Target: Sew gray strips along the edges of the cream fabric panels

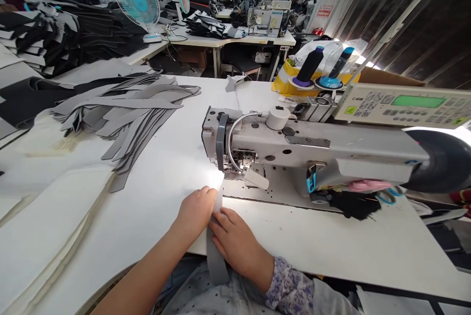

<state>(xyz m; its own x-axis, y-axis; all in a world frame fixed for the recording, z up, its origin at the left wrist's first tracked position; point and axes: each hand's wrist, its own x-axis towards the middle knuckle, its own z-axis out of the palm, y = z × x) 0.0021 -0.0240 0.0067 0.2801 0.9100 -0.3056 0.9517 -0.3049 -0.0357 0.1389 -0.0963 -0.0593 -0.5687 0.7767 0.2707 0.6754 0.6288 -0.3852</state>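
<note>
A narrow grey fabric strip (216, 256) runs from my lap up over the table edge toward the needle area of a grey industrial sewing machine (294, 148). My left hand (195, 209) lies on the strip's left side with its fingers curled and pressed onto it. My right hand (235, 239) rests on the strip's right side, fingers pinched against the fabric. Both hands sit just in front of the brightly lit presser foot (235, 170).
A loose pile of grey cut strips (125, 109) lies to the left on the white table (154, 177). Stacked pale sheets (44, 226) sit at the near left. Thread cones (311, 67), a control panel (405, 104) and scissors (386, 195) are on the right. Fans and another worker are behind.
</note>
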